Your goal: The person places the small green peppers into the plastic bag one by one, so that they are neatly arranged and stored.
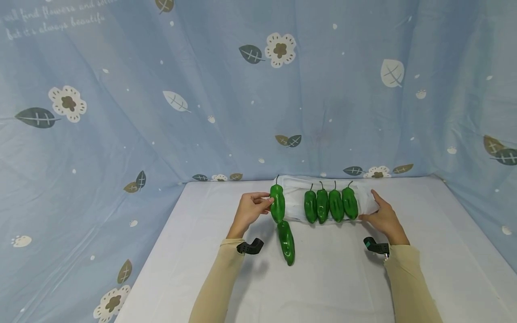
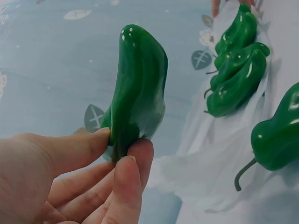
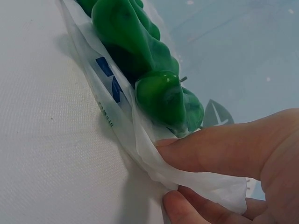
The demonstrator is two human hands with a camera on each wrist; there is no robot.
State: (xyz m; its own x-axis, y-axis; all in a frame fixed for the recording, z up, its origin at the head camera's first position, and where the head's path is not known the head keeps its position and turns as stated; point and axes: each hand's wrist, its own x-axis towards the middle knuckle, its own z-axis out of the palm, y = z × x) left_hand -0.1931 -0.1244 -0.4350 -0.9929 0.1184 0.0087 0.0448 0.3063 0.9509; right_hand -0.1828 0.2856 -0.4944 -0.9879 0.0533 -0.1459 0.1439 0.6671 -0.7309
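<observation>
My left hand (image 1: 249, 210) pinches a glossy green pepper (image 1: 278, 204) between thumb and fingers, near the left end of a white plastic bag (image 1: 294, 195). In the left wrist view this pepper (image 2: 138, 84) stands upright in the fingertips. A row of several green peppers (image 1: 336, 205) lies side by side on the bag, stems toward the back. Another loose pepper (image 1: 287, 244) lies on the table in front of the held one. My right hand (image 1: 383, 219) grips the bag's right end; in the right wrist view the bag's edge (image 3: 156, 168) is between thumb and fingers.
A white cloth covers the table (image 1: 331, 273). Behind it hangs a blue curtain (image 1: 226, 107) with leaves and flowers, close to the bag's far edge. A small black device (image 1: 250, 246) is strapped on the left wrist, and another black device (image 1: 375, 246) on the right.
</observation>
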